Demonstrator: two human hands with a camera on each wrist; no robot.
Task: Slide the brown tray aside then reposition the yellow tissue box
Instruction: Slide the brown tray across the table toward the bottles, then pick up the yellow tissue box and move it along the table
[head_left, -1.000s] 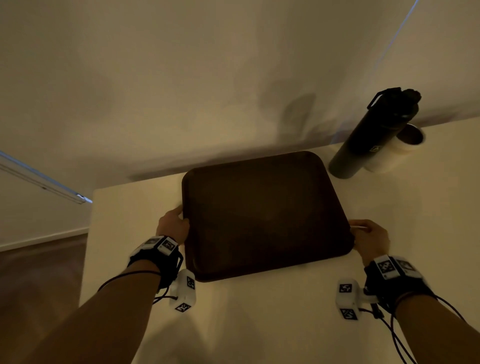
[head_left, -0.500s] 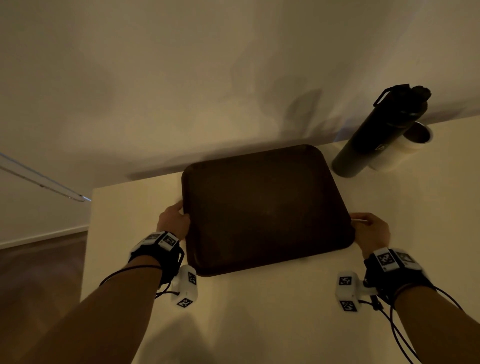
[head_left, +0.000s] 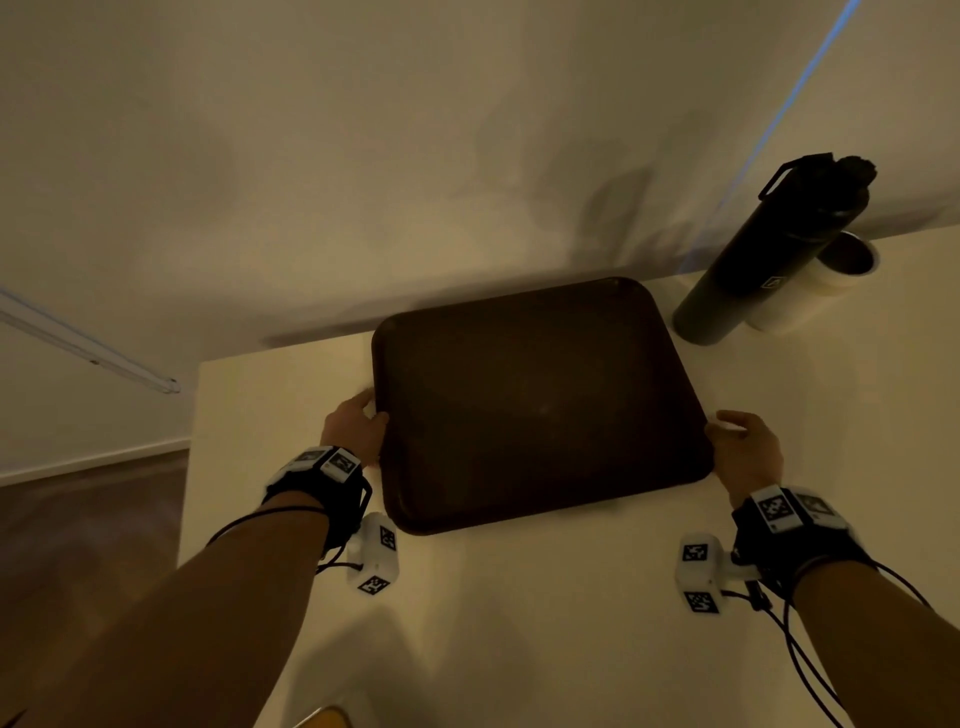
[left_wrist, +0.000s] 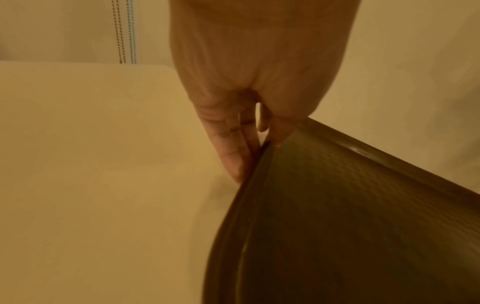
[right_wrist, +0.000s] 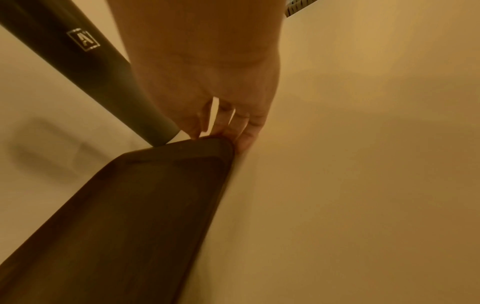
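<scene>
Firmly gripped at mid-frame: dark brown rounded plastic tray (head_left: 535, 405) on pale tabletop (head_left: 519, 623).
Pinched by left hand (head_left: 356, 428) and right hand (head_left: 748, 452); fingertips hidden under rim, yellow corner at bottom edge cut off.

A plain indoor room, most likely in a home or a small office, though the frames do not settle which. A smooth cream-white worktop (head_left: 519, 623) stands against a bare pale wall (head_left: 363, 156), with dark wood-look flooring (head_left: 88, 545) and a white skirting board (head_left: 93, 460) to the left. Thin beaded cords of a window blind (left_wrist: 126, 30) hang behind the worktop's far edge. A tall matte black insulated bottle (head_left: 769, 254) and a white cylindrical cup (head_left: 826, 280) stand by the wall under dim, warm light.
</scene>
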